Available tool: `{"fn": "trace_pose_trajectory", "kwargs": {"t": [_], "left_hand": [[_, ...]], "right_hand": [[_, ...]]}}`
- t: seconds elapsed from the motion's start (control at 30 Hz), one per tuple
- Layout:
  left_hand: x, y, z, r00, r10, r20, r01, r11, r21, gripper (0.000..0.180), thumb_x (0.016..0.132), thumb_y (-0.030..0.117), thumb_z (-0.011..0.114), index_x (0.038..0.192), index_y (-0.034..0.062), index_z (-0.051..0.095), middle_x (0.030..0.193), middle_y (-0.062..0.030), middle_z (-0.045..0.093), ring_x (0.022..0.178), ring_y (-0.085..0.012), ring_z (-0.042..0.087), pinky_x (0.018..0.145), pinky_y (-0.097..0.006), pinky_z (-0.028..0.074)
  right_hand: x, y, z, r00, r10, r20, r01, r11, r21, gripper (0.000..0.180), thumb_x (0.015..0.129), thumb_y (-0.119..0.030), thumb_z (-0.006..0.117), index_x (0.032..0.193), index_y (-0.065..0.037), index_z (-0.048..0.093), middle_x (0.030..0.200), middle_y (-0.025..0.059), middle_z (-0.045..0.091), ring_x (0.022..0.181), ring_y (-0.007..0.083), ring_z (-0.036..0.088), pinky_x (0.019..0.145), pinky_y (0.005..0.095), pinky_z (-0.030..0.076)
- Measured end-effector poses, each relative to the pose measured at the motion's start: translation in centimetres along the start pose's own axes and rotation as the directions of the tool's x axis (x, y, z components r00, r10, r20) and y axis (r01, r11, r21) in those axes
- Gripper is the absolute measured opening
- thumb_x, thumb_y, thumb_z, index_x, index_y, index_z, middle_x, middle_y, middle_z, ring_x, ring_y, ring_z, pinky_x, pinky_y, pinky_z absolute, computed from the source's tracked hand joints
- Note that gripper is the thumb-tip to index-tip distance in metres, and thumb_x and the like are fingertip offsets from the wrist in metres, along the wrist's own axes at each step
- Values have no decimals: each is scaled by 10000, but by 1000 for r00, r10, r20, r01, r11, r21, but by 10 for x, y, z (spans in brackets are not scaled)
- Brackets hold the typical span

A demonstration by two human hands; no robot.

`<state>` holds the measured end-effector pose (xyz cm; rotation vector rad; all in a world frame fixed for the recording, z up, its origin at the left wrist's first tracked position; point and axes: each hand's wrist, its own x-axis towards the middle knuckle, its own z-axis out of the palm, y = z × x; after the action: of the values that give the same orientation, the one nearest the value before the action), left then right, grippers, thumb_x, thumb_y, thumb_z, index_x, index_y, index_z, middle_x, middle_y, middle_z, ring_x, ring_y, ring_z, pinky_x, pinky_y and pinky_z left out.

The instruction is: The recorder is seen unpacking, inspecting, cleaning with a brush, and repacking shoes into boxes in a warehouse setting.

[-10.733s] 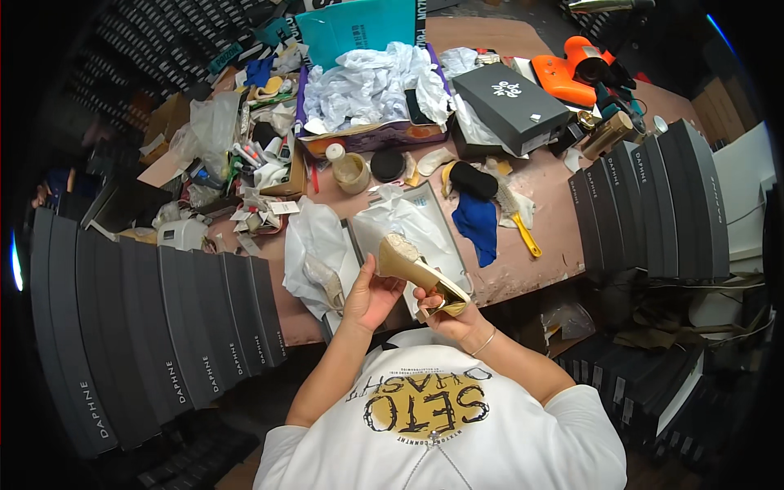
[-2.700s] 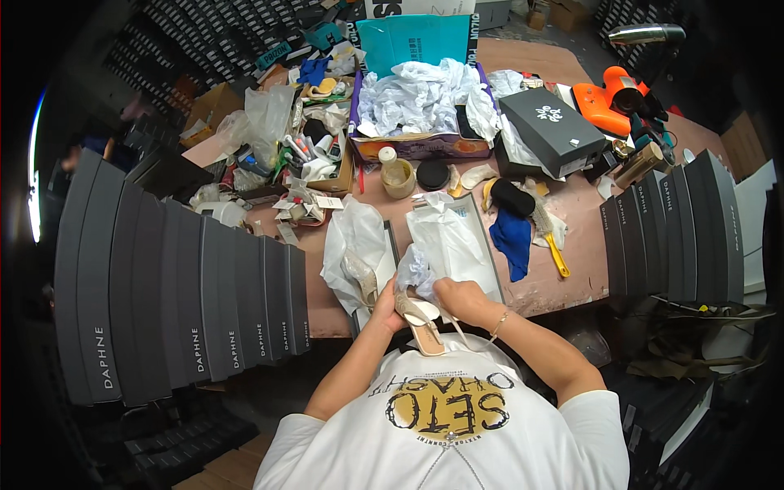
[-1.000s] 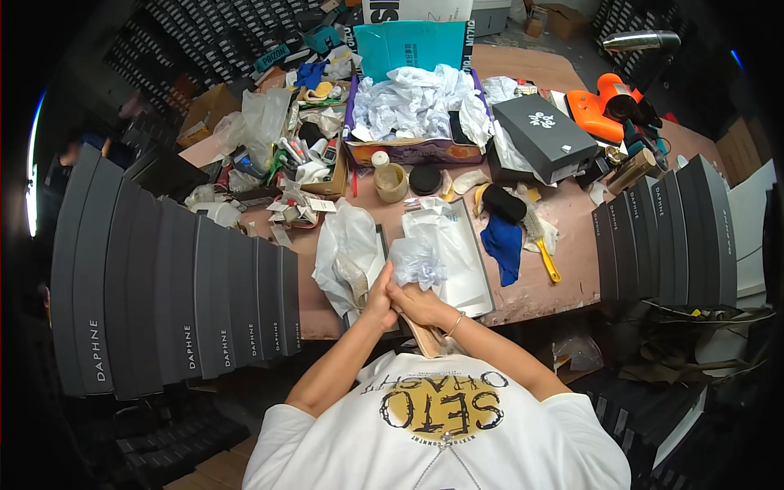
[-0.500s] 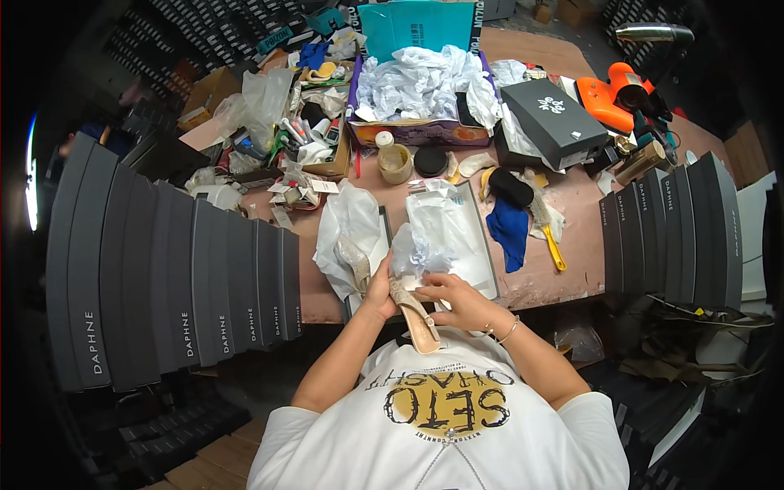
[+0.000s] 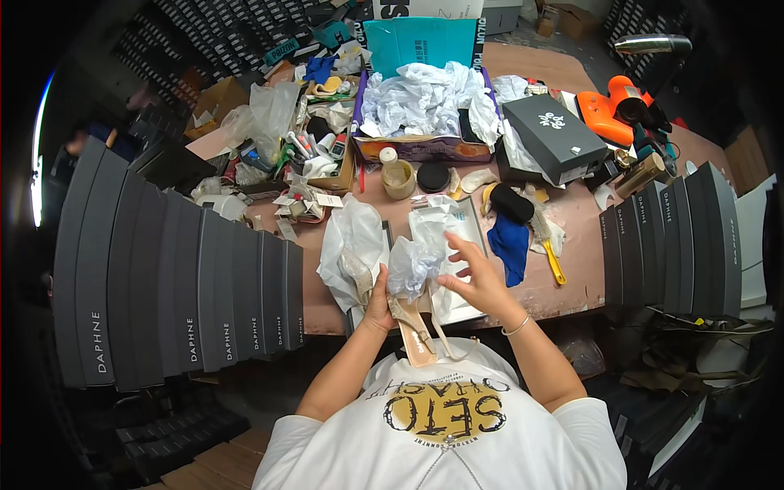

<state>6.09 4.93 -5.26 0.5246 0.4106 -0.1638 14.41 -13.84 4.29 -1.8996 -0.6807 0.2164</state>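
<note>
My left hand [image 5: 379,306] grips a beige sandal [image 5: 419,346] from its left side, heel end toward my body and its thin strap hanging loose on the right. Over the sandal's far end sits a ball of crumpled white tissue paper [image 5: 415,267]. Just right of that paper, my right hand [image 5: 478,278] is raised with its fingers apart and holds nothing. Beyond my left hand, white wrapping paper [image 5: 347,237] partly covers another light-coloured shoe [image 5: 356,274]. A grey shoebox [image 5: 472,314] with white paper inside lies under and beyond my hands.
Stacks of dark shoeboxes stand at left [image 5: 163,286] and right [image 5: 690,245]. A purple box of crumpled paper [image 5: 429,106], a jar [image 5: 398,180], a blue cloth [image 5: 510,247], a yellow-handled brush [image 5: 554,263], a grey box [image 5: 555,139] and an orange tool [image 5: 606,117] lie beyond.
My right hand has left the sandal and moved up and right, its fingers spreading. The crumpled paper now sits over the sandal's far end, and the strap hangs out to the right.
</note>
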Motion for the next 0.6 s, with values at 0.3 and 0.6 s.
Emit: {"fn": "trace_pose_trajectory", "kwargs": {"t": [0.3,0.6], "left_hand": [[0,-2,-20,990,121,72,-121,993,1,669,873,539,545,1334,65,442,1213,-91,589,1058,-222,599,912,-382,496],[4,4,-31,999,-41,19,42,995,-90,611,811,411,664,1280,68,473,1199,-110,584,1021,-237,621,884,-378,526]], "right_hand": [[-2,-4,47,915,-250,317,361,857,-367,210,728,-59,664,930,-58,608,977,88,576,907,297,554,791,375,473],[24,-31,17,846,-479,235,532,724,-439,448,701,-68,654,1129,-109,529,1339,115,430,1146,254,493,871,359,432]]}}
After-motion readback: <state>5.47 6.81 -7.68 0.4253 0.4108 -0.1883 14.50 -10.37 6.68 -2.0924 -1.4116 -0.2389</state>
